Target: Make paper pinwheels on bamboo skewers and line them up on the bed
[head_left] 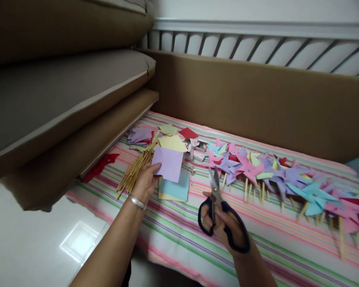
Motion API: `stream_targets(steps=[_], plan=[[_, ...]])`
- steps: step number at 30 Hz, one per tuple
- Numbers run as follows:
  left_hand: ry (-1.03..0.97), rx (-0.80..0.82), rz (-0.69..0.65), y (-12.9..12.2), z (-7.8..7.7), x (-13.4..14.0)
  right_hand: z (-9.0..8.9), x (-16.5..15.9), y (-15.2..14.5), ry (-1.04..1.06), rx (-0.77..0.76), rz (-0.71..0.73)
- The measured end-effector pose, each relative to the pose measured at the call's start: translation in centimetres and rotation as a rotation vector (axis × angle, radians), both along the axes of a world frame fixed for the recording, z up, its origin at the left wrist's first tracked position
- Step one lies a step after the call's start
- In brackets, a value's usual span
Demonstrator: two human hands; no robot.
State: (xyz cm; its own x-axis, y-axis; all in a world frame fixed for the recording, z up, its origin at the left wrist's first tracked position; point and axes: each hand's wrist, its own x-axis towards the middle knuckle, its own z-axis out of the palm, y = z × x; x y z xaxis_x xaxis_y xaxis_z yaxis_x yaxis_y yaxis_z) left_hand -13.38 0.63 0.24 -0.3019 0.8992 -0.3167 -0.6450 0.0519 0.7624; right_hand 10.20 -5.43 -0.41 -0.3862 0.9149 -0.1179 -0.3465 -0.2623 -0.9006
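My left hand [148, 179] pinches the left edge of a purple paper square [168, 164], thumb on top. Under that square, a light blue paper square [176, 185] lies over a yellowish sheet on the striped cloth. In my right hand [224, 223] is a pair of scissors [215, 191] with dark blue handles, fingers through the loops. The blades point up and away from me, slightly parted, with no paper between them. A bundle of thin wooden sticks [134, 171] lies just left of my left hand.
Finished paper pinwheels [251, 169] on sticks fill the right side. Cut purple pieces [140, 134], yellow sheets [172, 143], a red square [188, 133] and small white boxes [196, 150] lie behind. Stacked cushions [77, 87] overhang at left; a brown panel [242, 95] borders the back.
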Motion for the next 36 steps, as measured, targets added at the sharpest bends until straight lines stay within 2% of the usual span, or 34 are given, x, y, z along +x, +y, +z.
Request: stream_targets(steps=[3, 5, 8, 13, 16, 19, 22, 24, 26, 29, 31, 33, 36], plan=[[0.094, -0.033, -0.075, -1.0, -0.2, 0.3, 0.7, 0.9, 0.4, 0.126, -0.04, -0.191], [0.158, -0.071, -0.132, -1.8, -0.7, 1.5, 1.2, 1.6, 0.5, 0.2, -0.046, -0.264], [0.279, -0.117, -0.251, -3.1, -1.8, 4.8, 1.9, 2.6, 0.4, 0.278, -0.025, -0.331], [0.412, -0.133, -0.279, -3.9, -3.3, 11.5, 2.5, 3.6, 0.0, 0.275, 0.033, -0.372], [0.509, -0.118, -0.286, -3.8, -3.4, 13.5, 2.8, 3.9, -0.1, 0.26, 0.049, -0.396], [0.73, -0.06, -0.271, -4.1, -2.9, 12.4, 2.9, 4.1, 0.0, 0.292, 0.054, -0.389], [1.223, 0.086, -0.228, -4.4, -2.3, 8.9, 2.9, 3.9, 0.0, 0.272, 0.057, -0.381], [1.444, 0.153, -0.207, -4.3, -2.0, 6.2, 2.8, 3.7, -0.1, 0.248, 0.053, -0.37], [1.58, 0.205, -0.3, -3.9, -1.9, 4.2, 2.6, 3.3, -0.3, 0.245, 0.039, -0.343], [1.644, 0.317, -0.468, -3.0, -1.9, 2.8, 2.4, 2.8, -0.6, 0.253, 0.026, -0.296], [1.588, 0.326, -0.555, -2.5, -2.0, 2.8, 2.3, 2.5, -0.7, 0.27, 0.03, -0.272], [1.501, 0.286, -0.597, -2.2, -2.0, 2.8, 2.3, 2.2, -0.9, 0.284, 0.03, -0.259], [1.423, 0.239, -0.586, -1.9, -1.9, 2.6, 2.3, 1.8, -0.9, 0.279, 0.019, -0.254]])
